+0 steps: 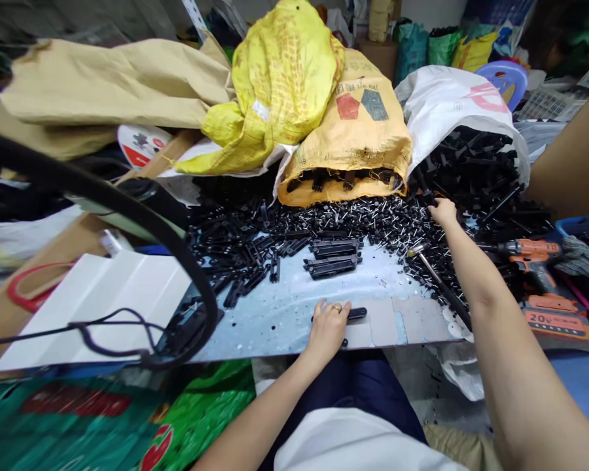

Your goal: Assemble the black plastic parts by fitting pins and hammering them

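Near the table's front edge, my left hand (328, 325) is closed over a long black plastic part (357, 314), whose rounded end sticks out to the right of the fingers. My right hand (443, 212) reaches far forward to the mouth of the white sack (454, 98), which spills black plastic pieces (471, 160). Its fingers are curled in among dark pieces, and what they grip is hidden. Between the hands, several similar black parts (332, 257) lie stacked in neat rows. Behind them spreads a heap of small black screws or pins with silvery shafts (373, 216).
A hammer (439, 281) lies beside my right forearm, with an orange cordless drill (537, 261) farther right. Yellow sack (285, 85) and orange sack (358, 131) line the back. A black curved cable or arm (177, 235) crosses the left, over a white folded sheet (103, 307).
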